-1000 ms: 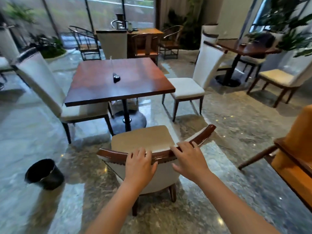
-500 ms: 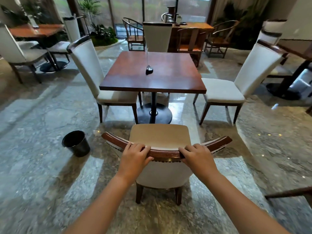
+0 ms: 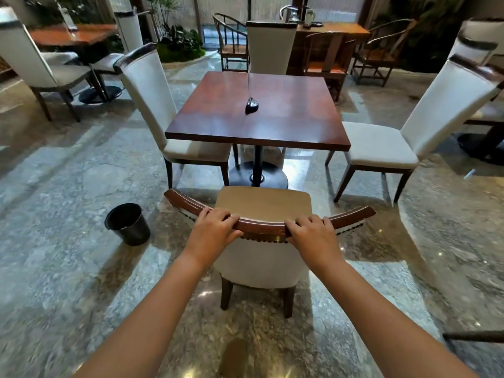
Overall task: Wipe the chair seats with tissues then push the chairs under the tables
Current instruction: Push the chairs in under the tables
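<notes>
Both hands, left hand (image 3: 214, 230) and right hand (image 3: 313, 233), were clenched over the curved wooden top rail of the beige-cushioned chair (image 3: 263, 204). The square red-brown wooden table (image 3: 259, 110) lay straight ahead beyond the seat, equally near either hand.

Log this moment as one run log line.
step: push chair under table | left hand: grip on backrest | right hand: grip on backrest | seat: not yet under

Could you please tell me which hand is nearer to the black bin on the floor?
Left. The left hand grips the chair's top rail just right of the black bin; the right hand grips farther right.
</notes>
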Action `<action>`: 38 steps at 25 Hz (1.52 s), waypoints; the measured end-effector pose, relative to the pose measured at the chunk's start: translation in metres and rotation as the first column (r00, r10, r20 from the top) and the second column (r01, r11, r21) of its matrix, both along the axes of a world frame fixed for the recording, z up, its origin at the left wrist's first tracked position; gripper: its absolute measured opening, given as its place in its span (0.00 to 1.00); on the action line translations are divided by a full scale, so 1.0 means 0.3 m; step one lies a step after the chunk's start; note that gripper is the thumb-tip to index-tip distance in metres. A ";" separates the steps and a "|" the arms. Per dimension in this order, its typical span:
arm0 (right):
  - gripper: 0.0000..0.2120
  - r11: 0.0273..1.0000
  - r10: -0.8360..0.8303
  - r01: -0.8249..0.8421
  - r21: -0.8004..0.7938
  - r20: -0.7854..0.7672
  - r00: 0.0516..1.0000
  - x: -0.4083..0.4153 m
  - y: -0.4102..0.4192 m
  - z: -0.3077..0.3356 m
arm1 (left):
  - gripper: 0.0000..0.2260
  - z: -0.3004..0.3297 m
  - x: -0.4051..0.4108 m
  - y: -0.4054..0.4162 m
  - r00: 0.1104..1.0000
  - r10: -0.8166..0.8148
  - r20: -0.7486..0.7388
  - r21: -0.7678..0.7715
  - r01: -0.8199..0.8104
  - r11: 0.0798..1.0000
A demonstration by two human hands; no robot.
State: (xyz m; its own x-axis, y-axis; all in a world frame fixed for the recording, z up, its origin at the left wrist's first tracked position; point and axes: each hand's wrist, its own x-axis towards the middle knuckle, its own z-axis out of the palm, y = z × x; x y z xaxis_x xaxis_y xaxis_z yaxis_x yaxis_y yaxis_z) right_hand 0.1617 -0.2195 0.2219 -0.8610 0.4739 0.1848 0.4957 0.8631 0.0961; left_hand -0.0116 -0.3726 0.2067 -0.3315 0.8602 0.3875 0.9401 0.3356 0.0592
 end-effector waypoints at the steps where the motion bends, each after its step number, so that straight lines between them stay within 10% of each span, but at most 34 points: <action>1: 0.16 1.000 0.000 0.000 0.012 -0.001 1.000 -0.034 0.034 -0.003 | 0.16 -0.004 -0.036 0.032 1.000 -0.005 -0.005 0.010 0.005 1.000; 19: 0.18 0.996 -0.087 0.087 0.003 0.011 0.996 -0.585 0.421 -0.007 | 0.16 -0.014 -0.612 0.469 0.999 -0.025 0.027 0.015 0.024 1.000; 38: 0.12 0.989 -0.094 0.090 -0.114 -0.026 0.995 -0.606 0.451 0.025 | 0.14 0.046 -0.588 0.517 0.990 0.018 0.139 -0.123 -0.001 0.992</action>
State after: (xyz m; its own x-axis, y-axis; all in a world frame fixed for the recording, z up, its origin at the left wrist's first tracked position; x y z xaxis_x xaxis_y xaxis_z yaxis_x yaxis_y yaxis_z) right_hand -0.0200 -0.0843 0.2293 -0.8073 0.5701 0.1525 0.5748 0.8182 -0.0157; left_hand -0.1881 -0.2176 0.2204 -0.3830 0.8950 0.2288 0.9224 0.3570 0.1475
